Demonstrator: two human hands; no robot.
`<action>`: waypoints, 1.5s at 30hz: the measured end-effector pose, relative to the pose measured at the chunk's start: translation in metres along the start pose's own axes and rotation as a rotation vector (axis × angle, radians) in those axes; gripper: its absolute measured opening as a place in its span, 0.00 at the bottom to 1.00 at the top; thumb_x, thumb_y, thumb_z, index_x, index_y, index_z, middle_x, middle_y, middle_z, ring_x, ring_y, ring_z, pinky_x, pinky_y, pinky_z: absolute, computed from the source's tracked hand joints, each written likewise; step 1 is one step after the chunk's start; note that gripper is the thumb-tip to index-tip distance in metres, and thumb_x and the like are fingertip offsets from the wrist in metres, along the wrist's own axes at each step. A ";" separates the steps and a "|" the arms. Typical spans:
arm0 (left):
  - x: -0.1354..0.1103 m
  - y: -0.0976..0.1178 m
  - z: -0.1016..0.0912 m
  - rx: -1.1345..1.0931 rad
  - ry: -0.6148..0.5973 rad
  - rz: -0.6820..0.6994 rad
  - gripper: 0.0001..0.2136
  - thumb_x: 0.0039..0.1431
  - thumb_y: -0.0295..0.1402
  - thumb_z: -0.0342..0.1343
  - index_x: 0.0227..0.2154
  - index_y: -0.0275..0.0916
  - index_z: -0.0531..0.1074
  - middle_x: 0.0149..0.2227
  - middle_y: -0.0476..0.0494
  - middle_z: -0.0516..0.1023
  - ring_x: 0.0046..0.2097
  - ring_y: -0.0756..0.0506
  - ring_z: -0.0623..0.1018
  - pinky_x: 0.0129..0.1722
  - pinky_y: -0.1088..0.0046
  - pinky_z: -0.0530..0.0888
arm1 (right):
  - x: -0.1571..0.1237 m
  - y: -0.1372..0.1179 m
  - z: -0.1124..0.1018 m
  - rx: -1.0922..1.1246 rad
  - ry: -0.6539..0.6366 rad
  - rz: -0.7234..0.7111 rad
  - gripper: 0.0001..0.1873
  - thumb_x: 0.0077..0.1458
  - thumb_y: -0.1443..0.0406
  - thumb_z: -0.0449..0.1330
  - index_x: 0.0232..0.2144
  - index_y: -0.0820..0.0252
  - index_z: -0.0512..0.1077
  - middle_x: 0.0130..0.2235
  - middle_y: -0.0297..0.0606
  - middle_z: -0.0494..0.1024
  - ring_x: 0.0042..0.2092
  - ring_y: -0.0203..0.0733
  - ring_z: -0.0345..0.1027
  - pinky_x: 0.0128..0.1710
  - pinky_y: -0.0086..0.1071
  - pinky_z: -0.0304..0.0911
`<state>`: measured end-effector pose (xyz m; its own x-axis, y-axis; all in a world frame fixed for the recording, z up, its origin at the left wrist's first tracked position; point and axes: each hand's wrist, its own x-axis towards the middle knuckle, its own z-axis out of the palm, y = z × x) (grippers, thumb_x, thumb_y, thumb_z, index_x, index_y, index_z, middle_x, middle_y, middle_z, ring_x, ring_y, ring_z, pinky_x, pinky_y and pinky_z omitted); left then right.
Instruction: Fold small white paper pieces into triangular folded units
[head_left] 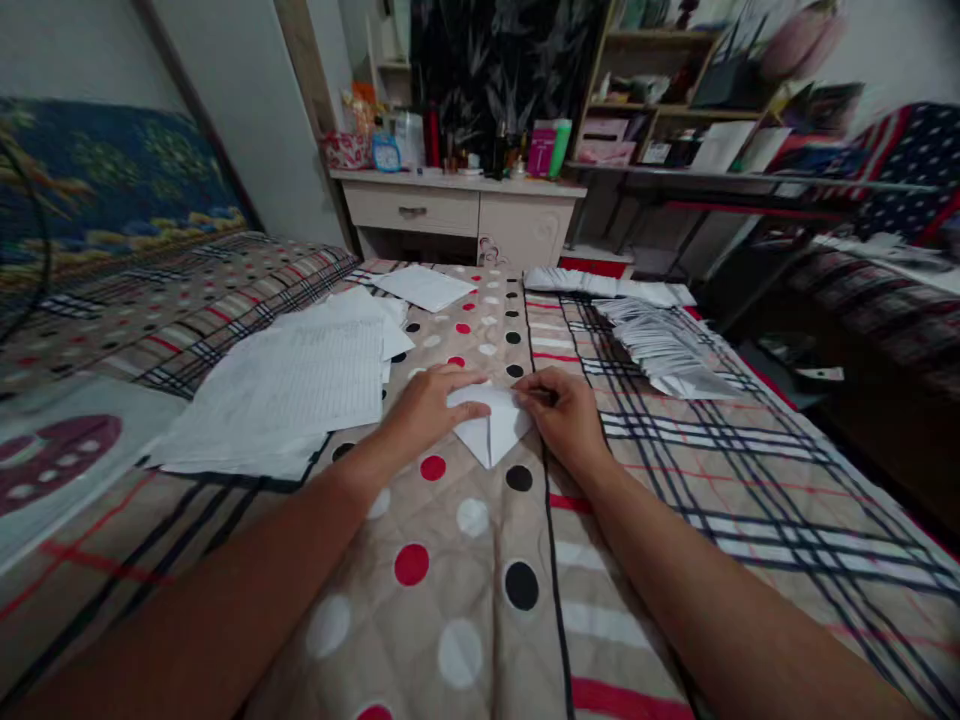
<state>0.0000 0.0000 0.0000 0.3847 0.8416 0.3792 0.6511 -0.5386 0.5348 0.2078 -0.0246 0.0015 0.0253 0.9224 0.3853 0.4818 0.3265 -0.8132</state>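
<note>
A small sheet of white paper, folded so that its near end comes to a point, lies on the patterned bedspread in front of me. A crease runs down its middle. My left hand rests on its left side, with thumb and fingers spread over the top. My right hand pinches the paper's upper right edge between thumb and curled fingers. The far edge of the paper is partly covered by both hands.
Stacked lined sheets lie to the left, with a loose sheet beyond. On the right sit a fanned pile of folded papers and a long row of folded papers. A dresser stands behind the bed.
</note>
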 end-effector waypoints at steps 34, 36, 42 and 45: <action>-0.015 0.037 -0.012 0.423 0.142 0.302 0.13 0.53 0.34 0.64 0.42 0.42 0.74 0.42 0.44 0.77 0.47 0.40 0.73 0.47 0.58 0.64 | -0.009 -0.011 -0.006 -0.055 -0.077 -0.028 0.15 0.44 0.72 0.57 0.35 0.58 0.77 0.37 0.35 0.79 0.37 0.41 0.70 0.37 0.32 0.62; -0.015 0.036 -0.012 0.432 0.148 0.301 0.14 0.53 0.35 0.64 0.43 0.42 0.74 0.42 0.44 0.77 0.47 0.40 0.73 0.47 0.58 0.64 | -0.009 -0.011 -0.006 -0.058 -0.076 -0.037 0.16 0.44 0.72 0.58 0.36 0.57 0.78 0.38 0.36 0.79 0.38 0.41 0.71 0.37 0.33 0.63; -0.015 0.036 -0.012 0.454 0.132 0.290 0.14 0.52 0.35 0.64 0.43 0.42 0.74 0.43 0.45 0.76 0.47 0.40 0.72 0.47 0.58 0.64 | -0.008 -0.008 -0.006 -0.031 -0.068 -0.061 0.18 0.44 0.72 0.58 0.39 0.56 0.78 0.39 0.36 0.79 0.40 0.42 0.71 0.40 0.34 0.65; -0.016 0.037 -0.013 0.457 0.131 0.288 0.13 0.53 0.35 0.64 0.43 0.42 0.74 0.43 0.44 0.76 0.48 0.40 0.72 0.46 0.58 0.64 | -0.008 -0.007 -0.005 -0.013 -0.050 -0.087 0.19 0.43 0.74 0.58 0.39 0.56 0.79 0.40 0.37 0.79 0.43 0.43 0.71 0.45 0.35 0.65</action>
<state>0.0097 -0.0342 0.0237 0.5235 0.6348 0.5683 0.7603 -0.6491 0.0247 0.2087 -0.0355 0.0064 -0.0607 0.9000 0.4316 0.4916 0.4033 -0.7718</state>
